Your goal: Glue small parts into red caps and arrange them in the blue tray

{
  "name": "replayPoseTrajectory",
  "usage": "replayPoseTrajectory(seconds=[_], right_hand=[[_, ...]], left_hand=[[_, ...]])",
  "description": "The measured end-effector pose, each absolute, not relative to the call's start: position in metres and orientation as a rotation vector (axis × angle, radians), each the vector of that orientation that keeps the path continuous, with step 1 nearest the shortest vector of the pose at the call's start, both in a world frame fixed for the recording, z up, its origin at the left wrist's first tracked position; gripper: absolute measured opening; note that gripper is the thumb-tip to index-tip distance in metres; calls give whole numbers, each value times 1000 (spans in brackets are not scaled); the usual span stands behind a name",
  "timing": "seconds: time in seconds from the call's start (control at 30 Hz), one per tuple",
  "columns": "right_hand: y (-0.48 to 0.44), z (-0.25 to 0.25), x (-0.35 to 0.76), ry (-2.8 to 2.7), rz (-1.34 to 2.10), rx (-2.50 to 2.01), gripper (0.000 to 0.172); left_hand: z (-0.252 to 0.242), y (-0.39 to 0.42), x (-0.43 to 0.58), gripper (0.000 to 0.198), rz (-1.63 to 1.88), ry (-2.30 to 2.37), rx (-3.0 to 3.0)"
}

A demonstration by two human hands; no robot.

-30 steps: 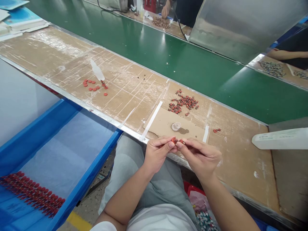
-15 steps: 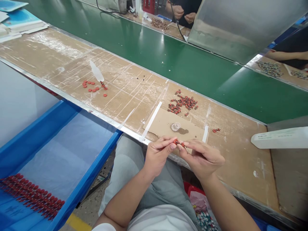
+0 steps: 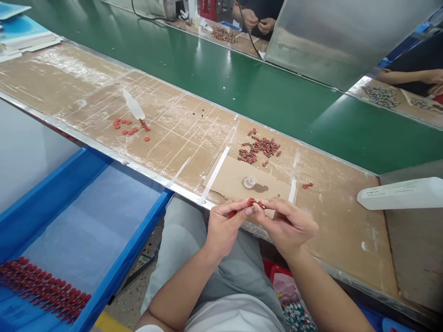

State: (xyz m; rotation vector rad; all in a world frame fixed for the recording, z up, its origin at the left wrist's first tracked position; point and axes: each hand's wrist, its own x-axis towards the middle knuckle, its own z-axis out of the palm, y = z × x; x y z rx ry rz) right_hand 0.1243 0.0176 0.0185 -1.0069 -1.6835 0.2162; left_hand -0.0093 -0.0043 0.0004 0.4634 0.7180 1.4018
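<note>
Over the table's near edge, my left hand (image 3: pixel 223 228) pinches a small red disc (image 3: pixel 250 202) between thumb and forefinger. A second red piece (image 3: pixel 232 214) shows further back between its fingers. My right hand (image 3: pixel 290 226) is closed on a small red-and-dark figurine (image 3: pixel 262 205), which meets the disc; the fingertips hide part of both. Just beyond the hands, a small clear cup (image 3: pixel 249 182) stands on a cardboard sheet (image 3: pixel 228 175) beside a wet stain. Behind it lies a pile of red-and-dark figurines (image 3: pixel 263 146), and one single figurine (image 3: pixel 307 186) lies to the right.
Several loose red discs (image 3: pixel 129 132) lie left by a white, pointed plastic bottle (image 3: pixel 133 105). A larger white bottle (image 3: pixel 401 193) lies at right. Rows of red pieces (image 3: pixel 44 286) fill part of a blue tray (image 3: pixel 134 216). Past the green belt (image 3: pixel 207 69), another person's hands (image 3: pixel 258 22) work.
The view has shifted slightly. Both hands stay together at the disc and figurine, and a second red piece now shows between my left fingers.
</note>
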Motion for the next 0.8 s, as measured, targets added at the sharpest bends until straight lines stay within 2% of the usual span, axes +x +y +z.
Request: replayPoseTrajectory(seconds=[0.33, 0.47, 0.8], right_hand=[[13, 16, 125, -1663, 177, -1061, 21], [15, 18, 126, -1650, 210, -1063, 21], [16, 16, 123, -1399, 648, -1027, 20]], left_hand=[[-3, -9, -4, 17, 1493, 792, 571], [-1, -9, -3, 17, 1510, 815, 587], [0, -7, -1, 12, 1512, 790, 546]])
